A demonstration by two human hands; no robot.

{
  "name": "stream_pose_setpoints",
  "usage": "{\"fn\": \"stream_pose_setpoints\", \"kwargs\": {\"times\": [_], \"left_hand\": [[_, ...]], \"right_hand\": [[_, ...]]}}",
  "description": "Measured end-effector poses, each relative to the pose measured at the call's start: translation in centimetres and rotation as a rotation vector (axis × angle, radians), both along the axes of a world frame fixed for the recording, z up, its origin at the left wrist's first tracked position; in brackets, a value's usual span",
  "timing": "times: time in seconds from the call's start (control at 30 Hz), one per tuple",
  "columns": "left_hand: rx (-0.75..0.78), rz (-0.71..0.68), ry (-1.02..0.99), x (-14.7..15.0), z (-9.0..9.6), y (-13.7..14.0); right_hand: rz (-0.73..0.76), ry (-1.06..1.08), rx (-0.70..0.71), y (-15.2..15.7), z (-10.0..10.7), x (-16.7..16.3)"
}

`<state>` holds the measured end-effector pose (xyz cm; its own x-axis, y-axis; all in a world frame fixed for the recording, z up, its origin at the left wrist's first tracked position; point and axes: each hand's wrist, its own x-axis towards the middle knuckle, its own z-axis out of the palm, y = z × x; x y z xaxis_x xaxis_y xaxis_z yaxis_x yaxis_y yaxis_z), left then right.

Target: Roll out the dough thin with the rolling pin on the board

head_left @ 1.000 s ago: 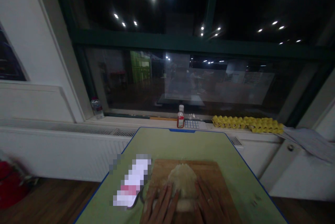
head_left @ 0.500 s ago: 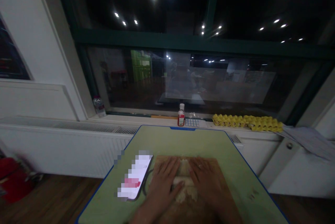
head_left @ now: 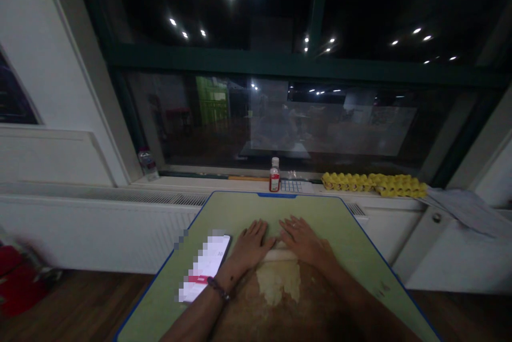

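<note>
A pale rolling pin (head_left: 280, 255) lies crosswise on a brown wooden board (head_left: 248, 312). My left hand (head_left: 251, 243) rests flat over the pin's left end, fingers stretched forward and thumb pointing inward. Over the right end lies my right hand (head_left: 306, 240), also flat with fingers stretched. Both palms hide the pin's ends. On the near side of the pin, a thin, ragged-edged sheet of dough (head_left: 278, 280) is spread on the board. A lit phone (head_left: 208, 264) lies left of my left forearm, partly blurred out.
The green folding table (head_left: 276, 211) has a blue rim and meets the windowsill. On the sill stand a small red-labelled bottle (head_left: 274, 175), a clear bottle (head_left: 148, 164) and yellow egg trays (head_left: 374, 184). A white radiator (head_left: 120, 235) is at left; a red object (head_left: 20, 280) is on the floor.
Both hands have moved forward, away from me, with the rolling pin to the board's far side. More of the dough sheet and both forearms now show.
</note>
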<state>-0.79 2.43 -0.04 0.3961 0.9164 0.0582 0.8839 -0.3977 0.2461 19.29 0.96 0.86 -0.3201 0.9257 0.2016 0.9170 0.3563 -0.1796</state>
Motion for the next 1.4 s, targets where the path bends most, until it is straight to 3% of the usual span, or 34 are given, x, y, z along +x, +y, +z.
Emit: {"fn": "stream_pose_setpoints", "kwargs": {"times": [0.17, 0.33, 0.47, 0.6, 0.83, 0.97, 1.13, 1.27, 1.4], "left_hand": [[0.029, 0.025, 0.043, -0.1, 0.0, -0.9], [0.323, -0.163, -0.007, -1.5, -1.9, -6.9], [0.519, -0.285, -0.084, -2.1, -3.0, -10.4], [0.511, -0.22, -0.084, -1.6, -2.7, -9.9], [0.32, -0.09, 0.01, -0.5, -2.1, -5.2], [0.364, -0.034, 0.043, -0.4, -2.6, -6.6], [0.587, -0.099, 0.034, -1.6, -4.4, -11.3], [0.679, -0.154, 0.049, -2.6, -5.4, -13.2], [0.655, -0.171, 0.04, -2.6, -4.8, -13.1]], "right_hand": [[-0.036, -0.049, 0.055, -1.0, -0.8, -0.3], [0.083, -0.056, 0.119, -5.6, -2.3, 0.4], [0.134, -0.075, 0.294, -8.4, -4.5, 1.4], [0.085, -0.072, 0.332, -9.0, -4.9, 1.4], [-0.209, 0.007, 0.14, -6.2, -1.3, -1.1], [-0.28, 0.014, 0.253, -7.4, -3.8, -1.6], [-0.21, -0.026, 0.601, -11.6, -8.2, -0.9], [-0.14, -0.037, 0.696, -13.4, -9.1, -0.3], [-0.14, -0.036, 0.694, -13.2, -8.8, -0.3]]}}
